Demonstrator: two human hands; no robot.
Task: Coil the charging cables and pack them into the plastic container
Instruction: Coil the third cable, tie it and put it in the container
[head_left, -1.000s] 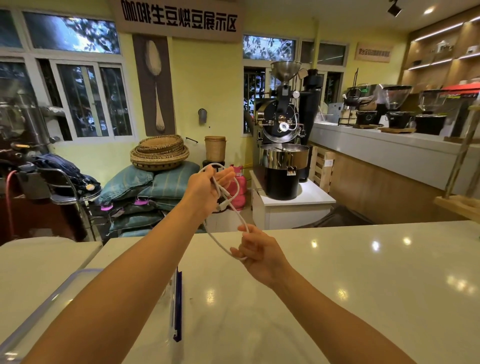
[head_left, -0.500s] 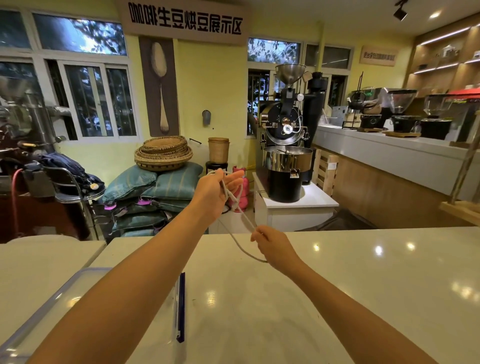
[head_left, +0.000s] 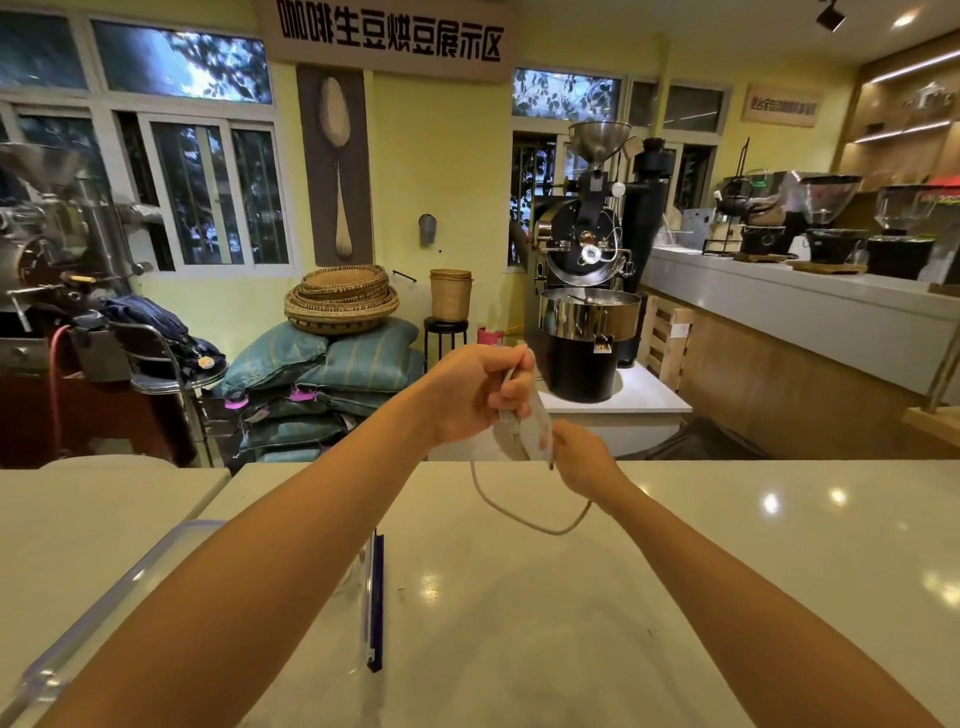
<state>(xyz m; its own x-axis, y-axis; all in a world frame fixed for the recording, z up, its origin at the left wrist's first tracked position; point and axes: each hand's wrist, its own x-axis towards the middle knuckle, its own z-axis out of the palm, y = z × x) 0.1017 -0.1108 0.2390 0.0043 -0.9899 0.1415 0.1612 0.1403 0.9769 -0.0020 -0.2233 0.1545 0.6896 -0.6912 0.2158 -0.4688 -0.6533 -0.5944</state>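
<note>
Past the pale bench (head_left: 753, 597), a coffee roaster (head_left: 584, 260) stands at one o'clock, woven baskets (head_left: 341, 304) top teal sacks (head_left: 358, 364) at eleven o'clock, and grinders (head_left: 828, 213) line a counter (head_left: 789, 312) at two o'clock.

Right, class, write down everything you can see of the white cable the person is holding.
The cable is thin, whitish and looks rubbery. Part of it is bunched in the left hand, whose fingers curl round it. The right hand pinches it just beside. Below both hands one slack loop hangs over the pale counter; the stretch between the hands is blurred.
</note>
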